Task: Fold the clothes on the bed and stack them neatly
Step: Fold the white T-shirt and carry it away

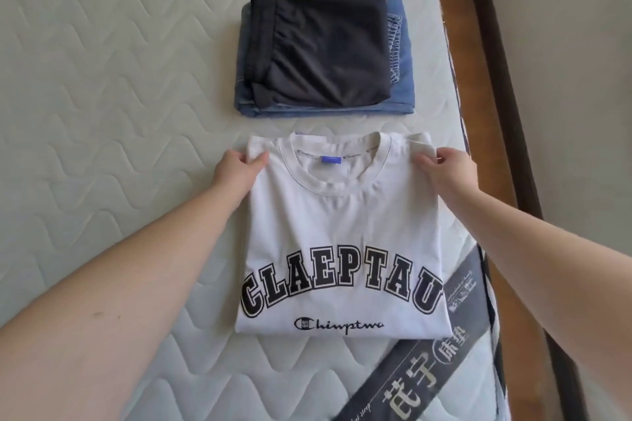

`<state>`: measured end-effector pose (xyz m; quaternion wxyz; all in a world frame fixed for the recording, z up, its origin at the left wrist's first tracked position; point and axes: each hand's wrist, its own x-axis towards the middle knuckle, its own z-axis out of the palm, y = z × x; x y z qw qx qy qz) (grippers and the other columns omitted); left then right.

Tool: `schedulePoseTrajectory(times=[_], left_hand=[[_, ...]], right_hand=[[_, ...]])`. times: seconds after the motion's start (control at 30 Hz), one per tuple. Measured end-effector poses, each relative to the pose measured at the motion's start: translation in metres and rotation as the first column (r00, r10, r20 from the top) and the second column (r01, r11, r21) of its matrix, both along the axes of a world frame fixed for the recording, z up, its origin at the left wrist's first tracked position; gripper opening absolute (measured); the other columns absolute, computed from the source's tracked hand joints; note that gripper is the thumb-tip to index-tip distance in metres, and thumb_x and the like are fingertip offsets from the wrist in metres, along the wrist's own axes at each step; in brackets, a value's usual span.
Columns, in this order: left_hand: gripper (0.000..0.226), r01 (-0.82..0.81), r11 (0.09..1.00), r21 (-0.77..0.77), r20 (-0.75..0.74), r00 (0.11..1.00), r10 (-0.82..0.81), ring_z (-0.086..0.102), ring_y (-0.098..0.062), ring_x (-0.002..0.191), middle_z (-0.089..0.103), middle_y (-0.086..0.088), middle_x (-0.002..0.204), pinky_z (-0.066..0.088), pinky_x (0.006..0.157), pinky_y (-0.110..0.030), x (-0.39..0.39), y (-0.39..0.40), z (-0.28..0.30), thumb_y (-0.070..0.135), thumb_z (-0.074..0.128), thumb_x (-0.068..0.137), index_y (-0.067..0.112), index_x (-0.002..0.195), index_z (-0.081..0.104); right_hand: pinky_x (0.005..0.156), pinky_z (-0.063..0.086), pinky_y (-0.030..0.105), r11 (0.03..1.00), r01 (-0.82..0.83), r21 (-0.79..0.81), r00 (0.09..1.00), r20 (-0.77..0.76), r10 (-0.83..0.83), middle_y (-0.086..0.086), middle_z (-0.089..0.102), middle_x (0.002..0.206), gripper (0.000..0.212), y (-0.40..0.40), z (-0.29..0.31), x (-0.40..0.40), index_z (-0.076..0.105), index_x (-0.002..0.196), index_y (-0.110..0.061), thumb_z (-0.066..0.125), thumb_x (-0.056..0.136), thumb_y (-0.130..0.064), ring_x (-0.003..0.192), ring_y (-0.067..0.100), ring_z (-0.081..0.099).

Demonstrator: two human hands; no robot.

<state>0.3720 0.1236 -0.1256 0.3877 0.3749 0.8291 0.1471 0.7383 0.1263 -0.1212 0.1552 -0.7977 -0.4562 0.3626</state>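
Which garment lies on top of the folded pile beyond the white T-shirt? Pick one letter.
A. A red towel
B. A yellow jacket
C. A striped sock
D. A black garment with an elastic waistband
D: the black garment with a gathered waistband lies on the folded blue denim, on the mattress beyond the white T-shirt, which the left hand and right hand pinch at its shoulders.

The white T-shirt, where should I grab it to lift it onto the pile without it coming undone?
Probably by its two side edges near the collar, one hand from each side, as the left hand and right hand pinch the white T-shirt now. The folded-under layers meet at those edges, so pinching there should hold them together.
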Motion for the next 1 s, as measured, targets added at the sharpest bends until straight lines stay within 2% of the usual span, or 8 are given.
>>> schedulePoseTrajectory(times=[0.17,0.3,0.4,0.5,0.67,0.8,0.93,1.0], left_hand=[[0.048,0.119,0.978,-0.173,0.227,0.971,-0.078,0.062,-0.022,0.074,0.068,-0.002,0.086,0.049,0.062,-0.028,-0.018,-0.058,0.004,0.058,0.072,0.078,0.013,0.092,0.064],[0.058,0.328,0.899,-0.289,0.280,0.927,-0.248,0.065,-0.026,0.103,0.071,-0.009,0.109,0.048,0.096,-0.038,-0.030,-0.104,0.009,0.054,0.076,0.075,0.005,0.105,0.066],[0.059,0.317,0.913,-0.256,0.415,0.889,-0.192,0.067,-0.018,0.104,0.071,-0.006,0.115,0.050,0.097,-0.033,-0.028,-0.134,0.012,0.042,0.083,0.063,0.013,0.110,0.063],[0.046,0.305,0.919,-0.249,0.320,0.922,-0.219,0.065,-0.027,0.108,0.068,-0.014,0.118,0.048,0.099,-0.038,-0.022,-0.163,0.004,0.025,0.080,0.080,0.007,0.114,0.055],[0.033,0.199,0.976,-0.088,0.018,0.980,-0.198,0.067,-0.024,0.094,0.071,-0.012,0.109,0.041,0.071,-0.030,-0.012,-0.197,0.004,0.023,0.066,0.093,0.007,0.119,0.055],[0.024,0.071,0.997,0.042,-0.158,0.985,-0.063,0.064,-0.032,0.100,0.070,-0.017,0.109,0.040,0.078,-0.032,-0.003,-0.221,0.002,0.015,0.057,0.097,0.002,0.117,0.059],[0.049,-0.010,0.995,-0.104,-0.067,0.998,0.003,0.062,-0.034,0.101,0.068,-0.019,0.104,0.043,0.082,-0.038,0.005,-0.228,-0.004,0.050,0.053,0.095,0.003,0.104,0.062],[0.057,0.042,0.980,-0.197,0.015,0.999,-0.040,0.062,-0.029,0.098,0.068,-0.011,0.103,0.046,0.083,-0.037,0.006,-0.232,-0.003,0.062,0.057,0.087,0.008,0.103,0.062]], right_hand=[[0.055,0.041,0.028,0.981,-0.120,-0.151,0.990,0.052,0.130,-0.005,0.066,0.067,0.053,-0.053,0.010,0.011,0.065,0.081,-0.018,0.049,0.086,-0.069,0.063,0.015,0.061],[0.057,0.040,0.030,0.862,-0.297,-0.411,0.951,-0.045,0.307,0.011,0.067,0.076,0.071,-0.117,0.019,0.021,0.063,0.084,-0.005,0.046,0.084,-0.074,0.060,0.020,0.064],[0.054,0.037,0.029,0.785,-0.352,-0.510,0.926,-0.069,0.370,0.003,0.065,0.071,0.064,-0.158,0.017,0.023,0.062,0.081,-0.010,0.058,0.077,-0.074,0.061,0.017,0.058],[0.048,0.039,0.026,0.812,-0.346,-0.470,0.927,-0.035,0.374,-0.005,0.066,0.075,0.043,-0.178,0.013,0.019,0.061,0.085,-0.021,0.069,0.077,-0.063,0.066,0.012,0.061],[0.046,0.028,0.029,0.931,-0.254,-0.264,0.941,0.155,0.300,-0.004,0.056,0.067,0.039,-0.200,0.013,0.008,0.044,0.074,-0.023,0.067,0.084,-0.053,0.059,0.010,0.051],[0.050,0.031,0.028,0.977,-0.080,-0.196,0.988,0.115,0.104,-0.006,0.059,0.080,0.033,-0.228,0.006,0.002,0.048,0.094,-0.020,0.063,0.088,-0.050,0.068,0.013,0.055],[0.072,0.041,0.032,0.953,-0.045,-0.298,0.988,0.128,0.087,0.010,0.059,0.106,0.054,-0.236,-0.002,-0.005,0.055,0.106,-0.012,0.061,0.083,-0.061,0.097,0.031,0.057],[0.073,0.046,0.033,0.927,-0.028,-0.374,0.986,0.145,0.088,0.014,0.056,0.106,0.061,-0.235,0.000,-0.006,0.058,0.104,-0.009,0.058,0.082,-0.066,0.093,0.030,0.059]])
